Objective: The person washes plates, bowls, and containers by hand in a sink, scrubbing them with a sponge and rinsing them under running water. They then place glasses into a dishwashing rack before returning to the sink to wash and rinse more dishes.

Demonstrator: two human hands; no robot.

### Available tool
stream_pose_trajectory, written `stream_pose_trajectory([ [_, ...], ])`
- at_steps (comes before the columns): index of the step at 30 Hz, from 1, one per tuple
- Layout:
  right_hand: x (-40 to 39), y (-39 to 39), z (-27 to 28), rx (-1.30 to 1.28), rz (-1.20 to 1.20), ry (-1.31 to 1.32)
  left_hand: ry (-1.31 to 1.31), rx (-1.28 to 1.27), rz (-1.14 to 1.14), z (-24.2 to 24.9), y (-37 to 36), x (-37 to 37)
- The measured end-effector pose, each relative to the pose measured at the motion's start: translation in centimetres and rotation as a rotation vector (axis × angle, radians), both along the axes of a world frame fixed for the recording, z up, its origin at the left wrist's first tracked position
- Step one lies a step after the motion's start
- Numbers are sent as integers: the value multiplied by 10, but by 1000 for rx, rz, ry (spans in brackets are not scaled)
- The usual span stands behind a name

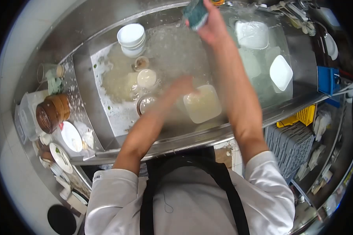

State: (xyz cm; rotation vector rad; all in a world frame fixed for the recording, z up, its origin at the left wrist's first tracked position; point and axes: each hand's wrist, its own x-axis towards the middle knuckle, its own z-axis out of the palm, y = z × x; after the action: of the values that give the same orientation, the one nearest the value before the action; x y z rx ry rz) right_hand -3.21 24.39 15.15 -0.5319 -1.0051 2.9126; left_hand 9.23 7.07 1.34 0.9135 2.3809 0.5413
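Note:
My right hand (212, 27) is raised over the far side of the steel sink (106, 129) and grips a teal sponge (195, 14). My left hand (183, 87) reaches down into the soapy water and touches a square white plate (202, 104) lying submerged near the sink's front wall. The hand is blurred, and I cannot see whether its fingers close on the plate. A stack of white bowls (131, 38) stands at the back left of the basin, with small round cups (146, 78) floating in front of it.
More square white dishes (281, 72) lie in the right basin. On the left counter stand bamboo steamers (51, 112), white plates (71, 136) and a glass (47, 72). A yellow crate (306, 116) and grey rack (290, 145) sit lower right, a blue box (328, 80) beside them.

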Motion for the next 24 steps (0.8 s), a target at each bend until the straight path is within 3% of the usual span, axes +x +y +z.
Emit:
stream_pose_trajectory([
  [1,-1,-2,6,-84,8,47,79,12,-19,-12,-5,26],
  [3,7,-12,25,-242,21,143,-97,-80,-80,-10,-9,24],
  [5,48,-27,23,-216,-23,-27,-140,-106,-164,1,-6,19],
  [7,103,-50,14,248,-122,-127,-42,-82,-271,20,-3,12],
  [8,130,-61,9,475,-170,-215,-54,-75,-208,30,-10,0],
  [11,209,-82,-6,281,-175,-385,-147,-48,-35,51,-35,-3],
  [13,238,-93,-37,485,-383,-489,-221,-53,43,30,-40,16],
  [15,260,-105,-29,542,-274,-565,-273,-40,95,10,-43,43],
  [16,265,-106,-20,663,-97,-720,-235,-21,84,14,-41,40],
  [18,272,-107,-7,700,126,-755,-121,-6,-6,24,-32,35],
  [21,255,-102,-52,517,64,-523,100,111,-11,82,-23,6],
  [23,205,-128,-88,736,-464,-475,84,239,154,111,-32,-4],
  [24,186,-142,-103,1573,-495,-255,3,310,296,115,-47,-12],
])
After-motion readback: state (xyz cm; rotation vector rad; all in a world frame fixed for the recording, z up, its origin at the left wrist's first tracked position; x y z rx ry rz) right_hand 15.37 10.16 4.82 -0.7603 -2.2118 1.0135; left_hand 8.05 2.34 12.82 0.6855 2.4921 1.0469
